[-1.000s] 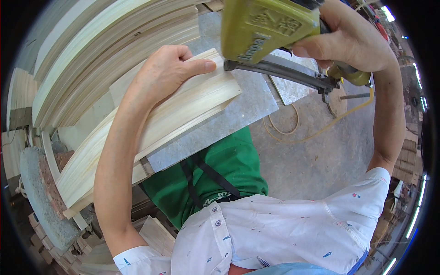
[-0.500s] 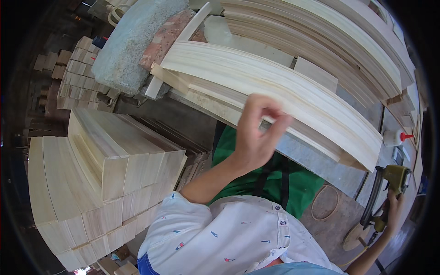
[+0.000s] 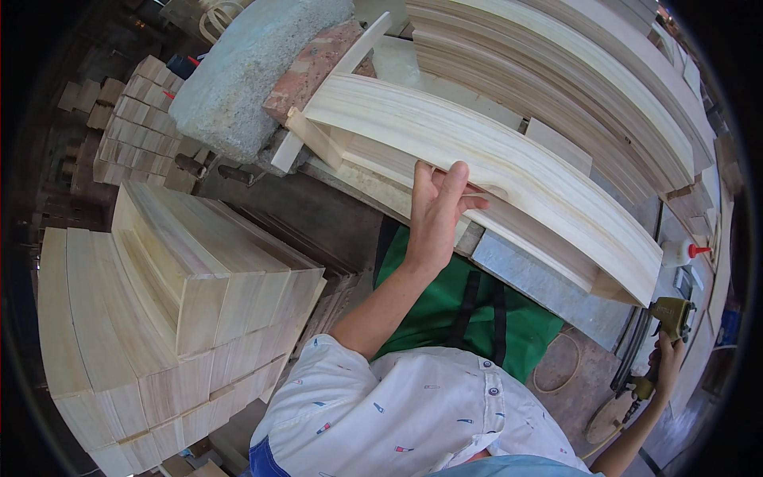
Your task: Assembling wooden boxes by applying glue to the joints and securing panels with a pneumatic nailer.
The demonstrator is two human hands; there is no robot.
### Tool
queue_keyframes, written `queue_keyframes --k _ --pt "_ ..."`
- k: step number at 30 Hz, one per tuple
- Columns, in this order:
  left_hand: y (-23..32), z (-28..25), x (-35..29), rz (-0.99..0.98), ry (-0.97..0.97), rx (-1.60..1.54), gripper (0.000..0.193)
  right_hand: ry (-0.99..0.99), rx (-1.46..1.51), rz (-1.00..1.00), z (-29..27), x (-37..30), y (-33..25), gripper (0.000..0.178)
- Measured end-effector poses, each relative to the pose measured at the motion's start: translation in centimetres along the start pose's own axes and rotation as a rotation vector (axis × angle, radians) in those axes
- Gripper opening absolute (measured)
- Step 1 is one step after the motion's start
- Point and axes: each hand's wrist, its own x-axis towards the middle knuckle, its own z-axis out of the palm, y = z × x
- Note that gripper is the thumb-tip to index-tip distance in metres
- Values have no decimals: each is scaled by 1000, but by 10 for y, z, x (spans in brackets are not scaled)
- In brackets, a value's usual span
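A long, pale wooden box [image 3: 477, 151] with a bowed top panel lies across the bench in front of me, its open side facing me. My left hand [image 3: 435, 219] is at the middle of this side, thumb over the panel's near edge and the other fingers reaching into the opening beneath. How firmly it grips does not show. Off to the right, my right hand [image 3: 668, 362] is wrapped round the handle of an olive-green pneumatic nail gun [image 3: 674, 312]. The gun's head is close to the box's right end.
Finished-looking wooden boxes [image 3: 230, 310] are stacked at my left. A pale stone block [image 3: 238, 87] and a reddish brick [image 3: 310, 75] sit beyond the box's left end. Curved boards [image 3: 548, 87] are piled behind it. A white glue bottle [image 3: 677, 252] with a red tip stands at the right.
My left hand has gone from a blurred curl in front of the box to the panel's edge, fingers spreading. The nail gun and my right hand have shifted slightly left and down.
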Motion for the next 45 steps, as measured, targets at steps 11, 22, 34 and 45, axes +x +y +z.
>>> queue_keyframes --k 11,22,34,45 --pt "4 -16 17 -17 -35 -81 42 -11 -15 62 7 -10 -23 18" --pt "9 -26 37 -6 31 -143 24 -43 -100 128 14 -17 -48 19" --pt "-2 -24 41 15 0 -197 18 6 -151 257 18 -12 -56 20" --pt "-5 -29 39 80 -42 -129 22 25 -177 281 32 -26 -73 15"
